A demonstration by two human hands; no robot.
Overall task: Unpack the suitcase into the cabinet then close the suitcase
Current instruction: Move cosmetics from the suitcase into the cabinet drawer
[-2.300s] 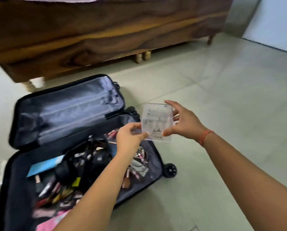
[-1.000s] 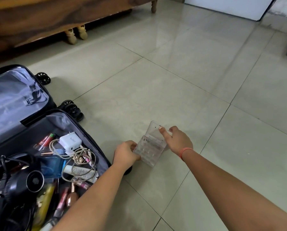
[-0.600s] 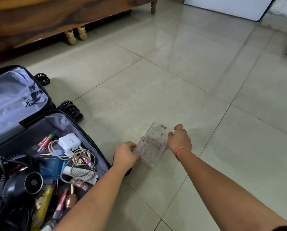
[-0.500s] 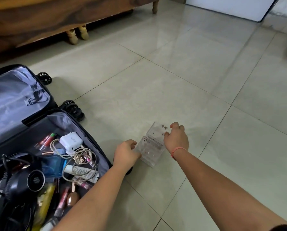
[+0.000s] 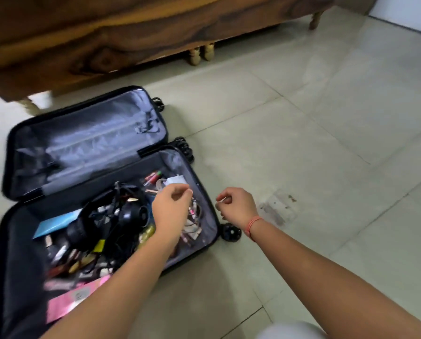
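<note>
**Open suitcase on floor, both hands free**

**Surroundings.** The tiled floor [image 5: 326, 123] carries all items. A piece of dark wooden furniture [image 5: 111, 33] on short turned legs [image 5: 201, 53] spans the frame from 10 to 1 o'clock. A grey cloth fold [image 5: 290, 331] enters at 5 o'clock. A clear box [image 5: 276, 208] rests on the floor at 3 o'clock of the right hand [image 5: 237, 207], apart from it. Motion blur hides the contents of the box. Nothing lies between the hands and the case contents.

**Suitcase.** The black suitcase [image 5: 82, 143] lies fully open at 8 o'clock in the frame. Its grey-lined lid lies flat toward the furniture. The near half is full:
- a white charger [image 5: 176, 180] at the 1 o'clock corner, with pale cables beside it;
- a black round device [image 5: 131, 214] tangled in black cord at the centre;
- a blue flat pack [image 5: 55, 222] at 9 o'clock;
- a pink pack [image 5: 75, 299] at 6 o'clock;
- small tubes and bottles, too blurred to identify.

One wheel [image 5: 230, 231] sits just below the right hand.

**Hands.** The left hand [image 5: 171, 209] hovers over the 3 o'clock side of the contents, fingers loosely curled and holding nothing. The right hand hovers just outside the case rim, fingers loosely curled, with nothing visible in them. A red thread [image 5: 253, 222] circles that wrist.
</note>
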